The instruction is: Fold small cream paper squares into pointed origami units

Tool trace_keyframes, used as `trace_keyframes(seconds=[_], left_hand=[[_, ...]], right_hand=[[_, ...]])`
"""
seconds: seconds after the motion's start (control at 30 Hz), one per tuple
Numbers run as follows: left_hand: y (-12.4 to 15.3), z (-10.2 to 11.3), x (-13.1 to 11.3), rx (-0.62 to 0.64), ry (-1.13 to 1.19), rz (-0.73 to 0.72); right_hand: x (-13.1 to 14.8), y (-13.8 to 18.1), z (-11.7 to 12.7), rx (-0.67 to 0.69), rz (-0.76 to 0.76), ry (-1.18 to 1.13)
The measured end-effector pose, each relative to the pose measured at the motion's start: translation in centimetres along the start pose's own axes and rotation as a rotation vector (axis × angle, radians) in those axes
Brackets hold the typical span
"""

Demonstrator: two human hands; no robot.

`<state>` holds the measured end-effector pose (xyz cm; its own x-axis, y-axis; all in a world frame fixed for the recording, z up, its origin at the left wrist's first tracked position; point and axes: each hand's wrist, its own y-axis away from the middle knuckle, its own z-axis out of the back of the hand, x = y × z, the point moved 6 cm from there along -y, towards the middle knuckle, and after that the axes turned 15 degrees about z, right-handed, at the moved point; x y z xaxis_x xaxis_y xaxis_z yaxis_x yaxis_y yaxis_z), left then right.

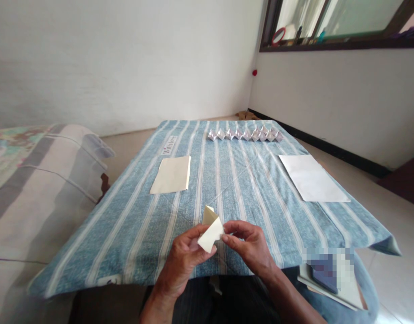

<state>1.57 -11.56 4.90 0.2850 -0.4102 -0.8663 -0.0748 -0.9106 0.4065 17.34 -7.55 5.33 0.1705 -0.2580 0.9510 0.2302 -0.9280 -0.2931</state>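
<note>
Between my two hands, above the near edge of the table, is a small folded piece of cream paper (211,233) with raised, pointed flaps. My left hand (184,256) grips its left side between thumb and fingers. At its right edge, my right hand (245,241) pinches the paper with thumb and index finger. A stack of cream paper sheets (171,174) lies flat beyond my left hand. Toward the far end of the table stands a row of several folded paper pieces (245,134) with pointed tips, some close together.
A blue and white striped cloth (126,225) covers the table. White sheets (313,178) lie at its right side. A blue stool (368,279) at the lower right bears papers and a dark, partly blurred object. A covered bed (58,180) stands left, walls behind.
</note>
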Motion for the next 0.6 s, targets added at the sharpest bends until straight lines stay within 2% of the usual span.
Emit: trace_keyframes(seconds=[0.07,0.27,0.6], left_hand=[[-0.2,0.3,0.2,0.014,-0.038,0.008],[-0.7,0.6,0.4,-0.074,0.036,-0.040],[-0.3,-0.3,0.0,-0.083,0.005,-0.074]], right_hand=[[-0.5,0.1,0.0,-0.027,-0.020,-0.040],[-1.9,0.5,-1.0,-0.080,-0.124,-0.339],[-0.7,0.0,-1.3,-0.063,-0.146,-0.362]])
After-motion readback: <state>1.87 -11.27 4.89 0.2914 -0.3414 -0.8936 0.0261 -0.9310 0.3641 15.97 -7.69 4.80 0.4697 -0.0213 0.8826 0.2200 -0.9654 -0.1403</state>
